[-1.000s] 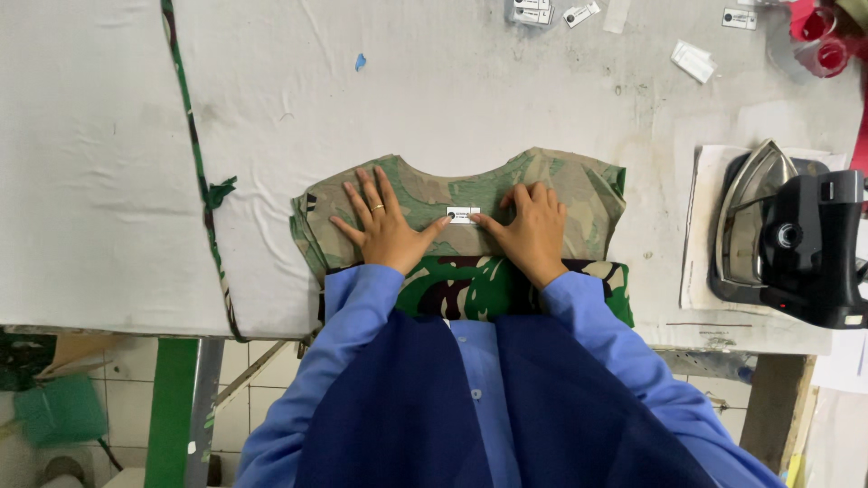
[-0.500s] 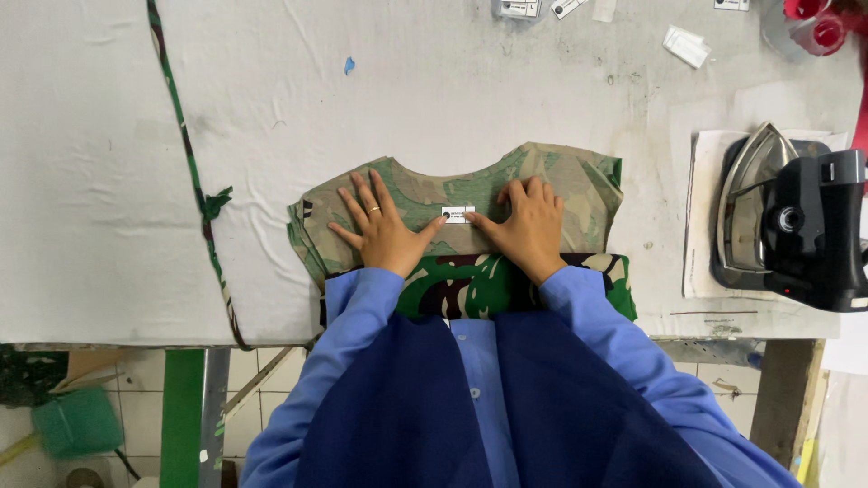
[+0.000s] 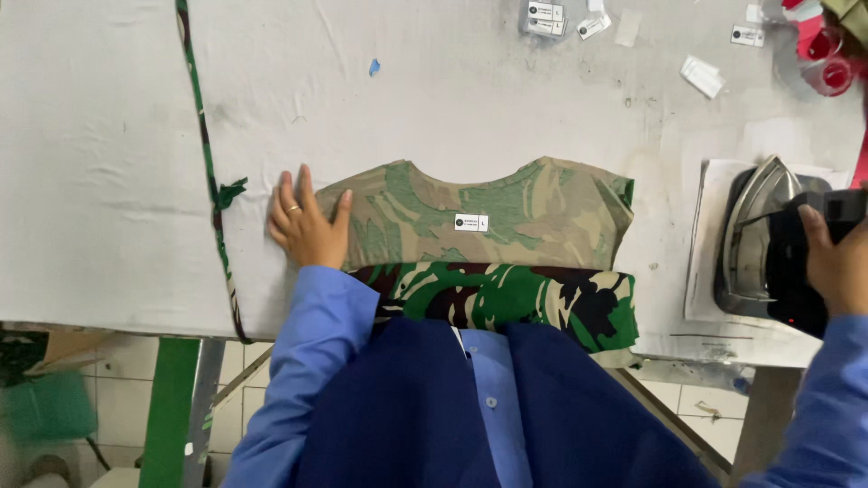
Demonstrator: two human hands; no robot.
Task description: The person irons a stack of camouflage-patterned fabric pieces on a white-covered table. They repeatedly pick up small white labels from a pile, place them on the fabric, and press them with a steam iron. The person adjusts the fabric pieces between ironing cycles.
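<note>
A folded camouflage shirt (image 3: 506, 212) lies inside out on the padded white table (image 3: 452, 99), with a small white label (image 3: 471, 222) near its middle and a darker green camouflage fold (image 3: 506, 298) at the near edge. My left hand (image 3: 306, 226) rests flat on the shirt's left edge, fingers spread, a ring on one finger. My right hand (image 3: 836, 267) grips the black handle of the clothes iron (image 3: 768, 244), which sits tilted on a white pad (image 3: 705, 244) at the right.
Several small white tags (image 3: 551, 16) and paper slips (image 3: 703, 76) lie along the far edge. A red object (image 3: 827, 59) sits at the far right corner. A green camouflage strip (image 3: 206, 154) runs down the table's left part. Green table legs (image 3: 167, 407) stand below.
My right hand left the shirt and moved right onto the iron's handle. My left hand slid from the shirt's middle to its left edge.
</note>
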